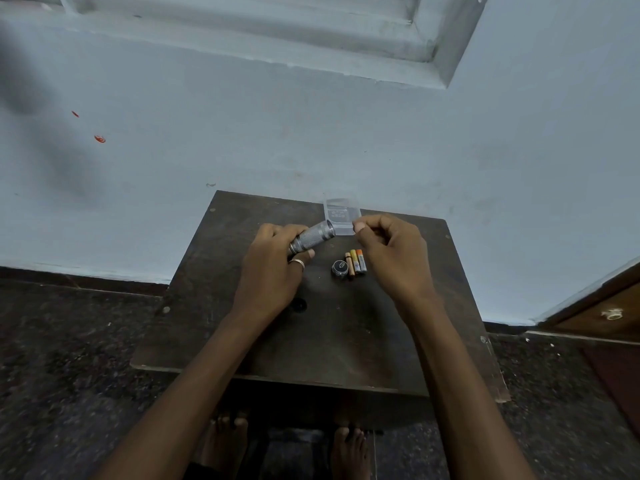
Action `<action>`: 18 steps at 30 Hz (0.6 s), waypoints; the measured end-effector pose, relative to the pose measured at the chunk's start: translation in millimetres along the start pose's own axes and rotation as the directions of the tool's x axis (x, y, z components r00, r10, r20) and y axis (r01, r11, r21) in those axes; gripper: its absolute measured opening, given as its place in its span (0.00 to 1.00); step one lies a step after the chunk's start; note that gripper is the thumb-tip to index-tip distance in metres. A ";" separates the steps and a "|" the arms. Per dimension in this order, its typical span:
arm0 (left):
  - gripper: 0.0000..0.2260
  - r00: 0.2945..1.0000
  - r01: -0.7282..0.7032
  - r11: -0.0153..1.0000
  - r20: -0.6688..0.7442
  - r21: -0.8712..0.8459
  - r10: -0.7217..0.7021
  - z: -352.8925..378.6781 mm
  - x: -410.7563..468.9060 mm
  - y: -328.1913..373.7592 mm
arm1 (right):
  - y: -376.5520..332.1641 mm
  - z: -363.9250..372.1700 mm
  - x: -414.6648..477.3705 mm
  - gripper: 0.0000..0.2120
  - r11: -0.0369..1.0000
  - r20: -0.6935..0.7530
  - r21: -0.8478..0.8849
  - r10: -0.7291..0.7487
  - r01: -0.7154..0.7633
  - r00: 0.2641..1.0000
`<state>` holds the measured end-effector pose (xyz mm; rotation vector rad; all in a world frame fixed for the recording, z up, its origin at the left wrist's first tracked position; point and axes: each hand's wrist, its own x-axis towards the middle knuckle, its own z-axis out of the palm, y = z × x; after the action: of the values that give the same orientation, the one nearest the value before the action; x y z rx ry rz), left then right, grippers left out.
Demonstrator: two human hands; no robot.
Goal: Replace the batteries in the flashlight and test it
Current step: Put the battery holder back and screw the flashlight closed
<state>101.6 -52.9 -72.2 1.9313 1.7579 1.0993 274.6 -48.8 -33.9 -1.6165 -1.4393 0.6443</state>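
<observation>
My left hand (273, 268) grips a silver knurled flashlight body (313, 237), its open end pointing up and to the right. My right hand (391, 251) hovers just right of that open end with fingers curled and thumb against forefinger; whether anything is pinched there I cannot tell. Three small batteries (355, 262) lie side by side on the dark wooden table (332, 334), one brown and two with orange and yellow tops. Just left of them stands the black flashlight cap (339, 268).
A clear plastic case (341, 216) lies at the table's far edge, behind my hands. A small dark round hole or knob (298, 304) shows on the tabletop near my left wrist. The table stands against a pale blue wall; a wooden door (602, 313) is at right.
</observation>
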 end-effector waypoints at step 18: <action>0.14 1.000 -0.001 0.992 -0.022 -0.123 -0.002 -0.1 4.8 -2.6 | 12.4 12.0 0.9 0.08 0.870 0.331 -0.437 -0.078 0.226 0.940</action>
<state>99.5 -47.8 -72.3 1.8523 1.6604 1.2040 271.4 -44.5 -50.3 -1.7935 -2.0570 0.4855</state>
